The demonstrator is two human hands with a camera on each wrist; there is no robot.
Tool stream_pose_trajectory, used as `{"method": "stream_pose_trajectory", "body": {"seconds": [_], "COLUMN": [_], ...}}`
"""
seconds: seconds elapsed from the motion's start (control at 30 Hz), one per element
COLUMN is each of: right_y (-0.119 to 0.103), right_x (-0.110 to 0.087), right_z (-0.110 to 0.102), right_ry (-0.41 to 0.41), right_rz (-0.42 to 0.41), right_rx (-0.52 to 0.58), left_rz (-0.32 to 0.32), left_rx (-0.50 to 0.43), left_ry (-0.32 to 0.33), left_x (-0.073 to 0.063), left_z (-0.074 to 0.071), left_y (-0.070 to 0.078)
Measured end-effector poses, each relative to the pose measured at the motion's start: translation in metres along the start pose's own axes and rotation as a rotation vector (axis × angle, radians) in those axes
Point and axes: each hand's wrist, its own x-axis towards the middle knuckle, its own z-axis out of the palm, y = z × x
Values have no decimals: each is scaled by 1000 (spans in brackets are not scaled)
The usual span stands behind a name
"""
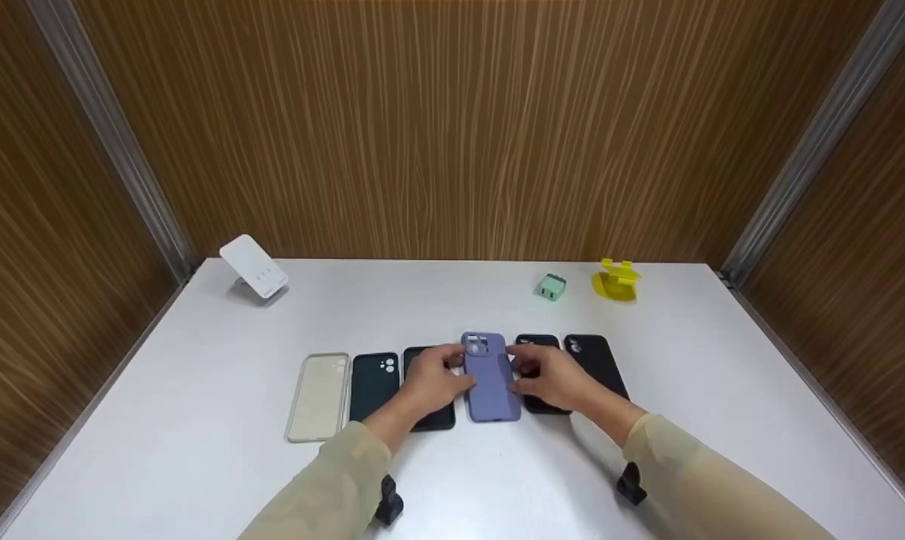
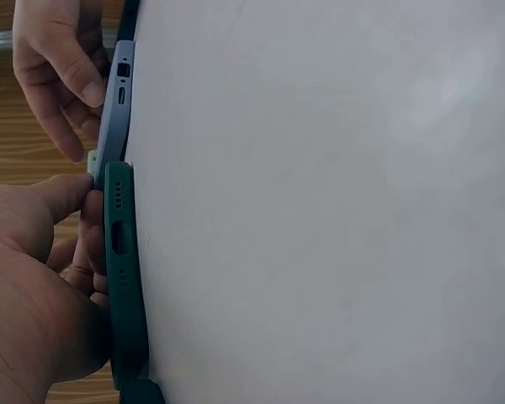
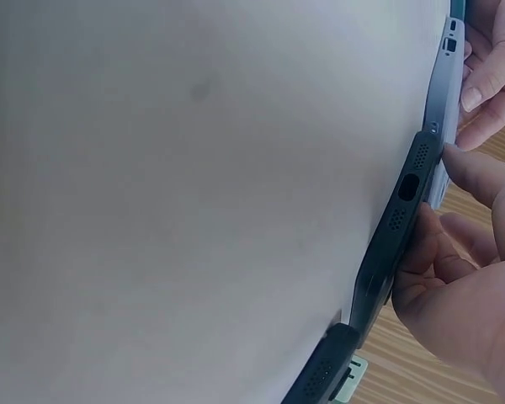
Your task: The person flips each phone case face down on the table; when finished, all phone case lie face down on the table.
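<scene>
Purple phone case (image 1: 491,390) is on the table (image 1: 452,487), 4th from left of 6. L hand (image 1: 430,379) & R hand (image 1: 555,376) grip its long sides w/ fingertips, prob best spot imo: looks light, bendy, kinda grippy, not fragile.

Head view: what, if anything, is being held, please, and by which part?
The purple phone case, by its two long edges, between the left hand and right hand.

Head view was bright, tabletop (image 1: 497,484) glared below the gripped lavender phone case (image 1: 491,386), soft shadow lay under the right forearm (image 1: 613,414), wrist views were dimmer
</scene>
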Motion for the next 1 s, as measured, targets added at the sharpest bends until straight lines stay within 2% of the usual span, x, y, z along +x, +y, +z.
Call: {"method": "stream_pose_trajectory", "body": {"seconds": [0.23,0.43,0.6,0.73,0.87,1.0], "right_y": [-2,-3,-7,-13,-24,-40], "right_x": [-1,0,-1,-4,-6,-6], "right_z": [0,0,-2,-2,2,11], "right_ry": [-2,-6,31,56,53,52], "right_rz": [13,21,9,-14,-62,-86], "right_rx": [-11,-28,-14,34,74,89], "left_rz": [0,-35,-15,12,15,-4], "left_rx": [-2,-94,-197,-217,-176,-96], "left_ry": [7,12,47,78,94,97], "left_x": [-2,-4,-8,-15,-23,-29], "left_z": [1,-4,-25,-48,-66,-77], "left_y": [1,9,23,25,20,11]}}
